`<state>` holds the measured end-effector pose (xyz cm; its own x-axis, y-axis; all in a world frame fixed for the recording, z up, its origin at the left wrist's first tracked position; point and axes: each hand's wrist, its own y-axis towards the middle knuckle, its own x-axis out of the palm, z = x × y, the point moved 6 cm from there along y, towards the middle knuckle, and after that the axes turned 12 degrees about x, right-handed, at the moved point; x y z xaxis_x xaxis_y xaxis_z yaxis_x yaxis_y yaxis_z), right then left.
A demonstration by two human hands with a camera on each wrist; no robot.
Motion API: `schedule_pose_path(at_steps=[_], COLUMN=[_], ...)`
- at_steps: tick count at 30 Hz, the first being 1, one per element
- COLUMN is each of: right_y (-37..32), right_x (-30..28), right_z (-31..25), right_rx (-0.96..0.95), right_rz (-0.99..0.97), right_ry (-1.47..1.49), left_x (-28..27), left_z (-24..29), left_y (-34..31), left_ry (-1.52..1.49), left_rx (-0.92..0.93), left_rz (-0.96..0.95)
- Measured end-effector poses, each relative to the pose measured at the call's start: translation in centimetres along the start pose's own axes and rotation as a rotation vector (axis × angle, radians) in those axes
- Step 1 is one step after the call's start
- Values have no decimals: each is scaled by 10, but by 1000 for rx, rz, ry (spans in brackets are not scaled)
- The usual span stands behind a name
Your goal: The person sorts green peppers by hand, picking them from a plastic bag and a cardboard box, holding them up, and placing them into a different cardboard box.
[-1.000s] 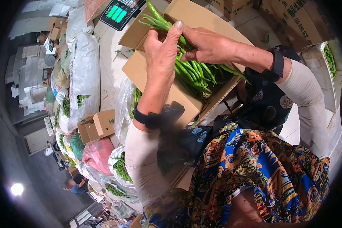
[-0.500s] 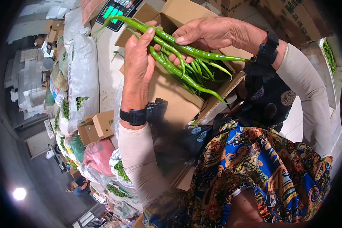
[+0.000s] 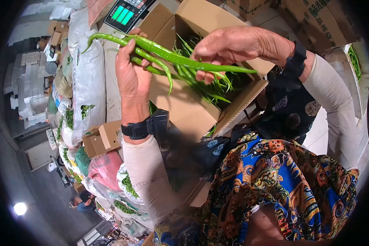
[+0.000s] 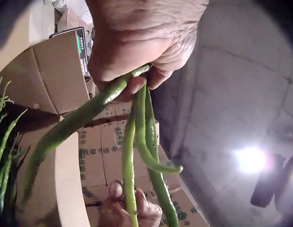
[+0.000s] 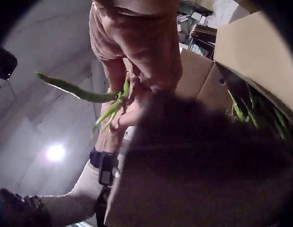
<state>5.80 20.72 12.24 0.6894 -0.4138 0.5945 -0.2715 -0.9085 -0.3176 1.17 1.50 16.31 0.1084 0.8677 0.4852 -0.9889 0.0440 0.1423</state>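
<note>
My left hand [image 3: 133, 78] holds several long green chili peppers [image 3: 164, 52] by their stem ends, left of an open cardboard box [image 3: 184, 112]. In the left wrist view the peppers [image 4: 73, 120] hang spread out below thumb and fingers. My right hand [image 3: 244, 43] is over the box with bent fingers. The longest pepper crosses those fingers, with the thumb tip at its upper edge; whether they pinch it I cannot tell. More green chili peppers [image 3: 211, 92] lie inside the box. In the right wrist view the right hand [image 5: 141, 42] partly hides the held peppers [image 5: 80, 92].
A digital scale [image 3: 125, 14] with a lit green display stands beyond the box. White sacks [image 3: 90, 78], a pink sack [image 3: 106, 168] and a small carton [image 3: 102, 137] line the left side. Printed cartons [image 3: 315, 22] stand at the far right. A person [image 3: 83, 201] is in the background.
My left hand has moved left from over the box, drawing out the peppers it holds. My right hand has stayed over the box while the longest pepper shifted left across its fingers.
</note>
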Motion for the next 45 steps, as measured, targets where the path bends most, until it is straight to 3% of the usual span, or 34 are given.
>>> schedule_pose_path(at_steps=[6,12,15,17,18,20,21,22,24,28,30,32,35,37,40,45], right_y=[3,-3,-7,-13,-15,-29,-34,-33,-40,-31,-15,-10,1,13,11,8], right_x=[13,11,5,-18,-23,-41,-43,-59,-47,-38,-15,-1,2,1,-6,-15], right_z=[7,3,1,-3,-4,-13,-17,-15,-17,-15,-12,-11,-3,6,3,2], right_rx=[-58,-62,-68,-71,-72,-171,-192,-279,-365,-236,-125,-219,-131,-124,-159,-144], right_rz=[2,179,311,632,633,820,842,678,907,730,432,470,407,268,382,420], right_ry=[-79,-245,-104,-41,-41,-100,-33,-83,54,-150,-229,-329,-374,-253,-108,-277], left_x=[-6,9,9,9,9,7,4,1,2,10,16,19,23,28,31,41], left_z=[4,11,10,9,8,9,7,5,5,-1,-4,-8,-21,-27,-31,-65], left_y=[0,-4,-5,-5,-5,-5,-4,-3,-3,-7,-7,-7,-9,-10,-11,-15], left_ry=[-64,-67,-81,-120,-135,-145,-131,-116,-101,-56,35,49,70,64,87,218], left_rx=[6,28,27,21,17,23,16,8,19,-16,-7,-20,-67,-71,-74,-252], left_rz=[-45,-86,-111,-135,-134,-132,-118,-105,-119,-67,-88,-83,-124,-112,-64,-95])
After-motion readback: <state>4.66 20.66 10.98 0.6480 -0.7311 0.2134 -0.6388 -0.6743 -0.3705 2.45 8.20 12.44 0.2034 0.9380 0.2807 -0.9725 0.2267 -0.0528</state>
